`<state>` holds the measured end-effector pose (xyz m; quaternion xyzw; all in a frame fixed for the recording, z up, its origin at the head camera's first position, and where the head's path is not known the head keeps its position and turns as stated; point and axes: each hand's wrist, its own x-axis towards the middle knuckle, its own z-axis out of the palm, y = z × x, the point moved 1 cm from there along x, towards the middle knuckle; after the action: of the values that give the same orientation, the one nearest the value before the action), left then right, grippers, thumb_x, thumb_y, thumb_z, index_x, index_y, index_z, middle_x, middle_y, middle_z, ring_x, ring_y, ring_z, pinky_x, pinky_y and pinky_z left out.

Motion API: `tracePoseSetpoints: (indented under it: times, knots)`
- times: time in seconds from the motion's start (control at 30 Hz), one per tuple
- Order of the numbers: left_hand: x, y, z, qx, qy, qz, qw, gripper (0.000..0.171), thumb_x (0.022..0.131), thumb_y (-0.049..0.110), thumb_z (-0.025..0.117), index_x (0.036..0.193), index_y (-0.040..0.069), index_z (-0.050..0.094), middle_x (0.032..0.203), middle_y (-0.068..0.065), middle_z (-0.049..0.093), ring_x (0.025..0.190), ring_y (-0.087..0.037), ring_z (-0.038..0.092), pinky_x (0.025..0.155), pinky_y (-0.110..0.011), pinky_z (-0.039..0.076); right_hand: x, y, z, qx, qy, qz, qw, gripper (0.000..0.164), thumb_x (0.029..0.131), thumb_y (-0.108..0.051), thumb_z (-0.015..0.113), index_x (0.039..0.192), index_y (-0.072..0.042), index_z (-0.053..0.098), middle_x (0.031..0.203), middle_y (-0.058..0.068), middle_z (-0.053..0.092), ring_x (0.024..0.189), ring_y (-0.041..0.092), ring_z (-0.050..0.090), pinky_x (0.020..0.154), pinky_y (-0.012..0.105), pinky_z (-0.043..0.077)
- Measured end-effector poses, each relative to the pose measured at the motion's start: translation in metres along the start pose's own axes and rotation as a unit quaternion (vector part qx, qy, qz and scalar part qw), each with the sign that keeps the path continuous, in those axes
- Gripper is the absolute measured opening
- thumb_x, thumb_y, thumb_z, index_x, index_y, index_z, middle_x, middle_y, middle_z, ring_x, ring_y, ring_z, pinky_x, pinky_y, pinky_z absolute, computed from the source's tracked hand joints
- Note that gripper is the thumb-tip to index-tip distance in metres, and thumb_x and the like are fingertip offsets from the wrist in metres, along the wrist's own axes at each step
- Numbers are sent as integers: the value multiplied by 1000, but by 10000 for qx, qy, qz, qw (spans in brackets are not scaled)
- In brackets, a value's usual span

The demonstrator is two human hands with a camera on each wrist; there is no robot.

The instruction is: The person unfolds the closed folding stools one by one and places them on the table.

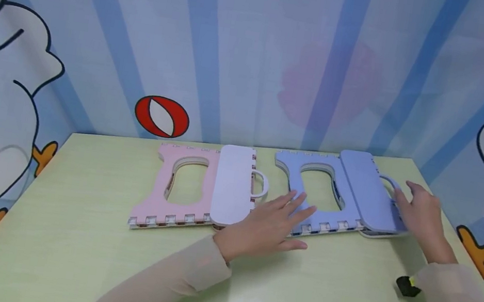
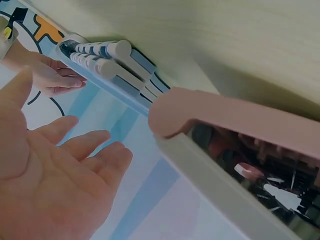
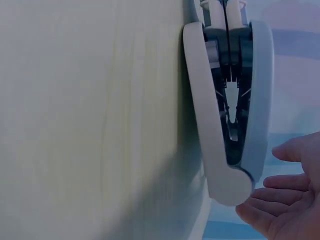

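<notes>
Pink folding stool (image 1: 232,186) lay flat on the table (image 1: 44,247), at ten o'clock from the left hand (image 1: 269,224). That hand was spread, fingers straight, overlapping the near left corner of the blue folding stool (image 1: 352,189); contact unclear. Blue stool lay folded at its two o'clock. Right hand (image 1: 422,214), thumb and fingers loosely parted, was at the blue stool's three o'clock, partly hiding the handle (image 1: 389,180). Step looked like squaring up this stool; next move probably called for gentle, even guidance. Black object (image 1: 407,286) by the right cuff: unidentifiable.

The head view is evenly lit; both wrist views are dimmer. Soft shadow is cast on the tabletop (image 3: 90,100) beside the blue folding stool (image 3: 262,100).
</notes>
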<state>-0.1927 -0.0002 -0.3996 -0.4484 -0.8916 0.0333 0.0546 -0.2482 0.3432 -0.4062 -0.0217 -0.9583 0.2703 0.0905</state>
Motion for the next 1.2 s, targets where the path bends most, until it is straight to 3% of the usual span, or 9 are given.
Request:
tracePoseSetpoints:
  times: [0.07,0.13,0.37,0.6,0.73,1.0,1.1,1.2]
  knots:
    - [5,1,2,132,-69,71,9999,71,105,56,33,160,11,22,161,-19,22,150,-31,17,121,-35,11,3,4,2,98,-44,121,9999,62,108,-31,40,143,19,34,133,46,42,120,60,43,92,69,43]
    - [9,2,4,324,-116,158,9993,69,106,52,33,159,9,24,160,-21,25,149,-32,19,121,-36,11,5,8,3,208,-102,229,9995,62,108,-32,39,143,19,34,135,46,40,122,59,43,93,68,43]
    - [21,8,10,373,-259,123,9989,57,109,36,36,157,5,29,159,-21,28,148,-31,22,120,-34,15,11,14,6,559,-159,522,9969,59,108,-30,39,142,19,36,134,44,44,124,56,44,94,64,45]
    - [27,13,14,160,-640,-120,9977,54,111,30,31,157,3,26,161,-21,22,149,-31,19,120,-34,15,14,15,14,635,-82,723,9953,57,108,-27,41,140,19,38,130,42,49,119,53,51,92,60,48]
    - [29,16,17,260,-924,-242,9951,52,111,25,27,157,1,25,162,-21,19,150,-30,16,120,-34,16,16,17,18,693,-50,768,9946,55,108,-26,42,139,19,41,128,41,52,116,52,54,91,58,50]
    - [32,21,19,338,-1352,-396,9894,51,108,9,23,158,-1,16,163,-22,10,151,-31,7,121,-33,12,22,18,21,1170,-196,1308,9843,54,108,-25,43,146,13,36,136,38,48,121,49,53,94,54,49]
    - [33,22,19,428,-1459,-416,9875,54,110,20,26,158,0,14,163,-23,8,151,-31,5,121,-34,10,24,19,21,1322,-213,1490,9797,54,107,-25,45,147,10,36,138,37,47,122,47,53,89,45,54]
    - [34,23,19,496,-1539,-406,9860,62,110,35,29,159,0,10,164,-23,5,151,-32,2,121,-34,9,24,20,20,1530,-243,1674,9736,54,106,-24,47,149,7,37,140,35,47,123,45,53,75,27,58]
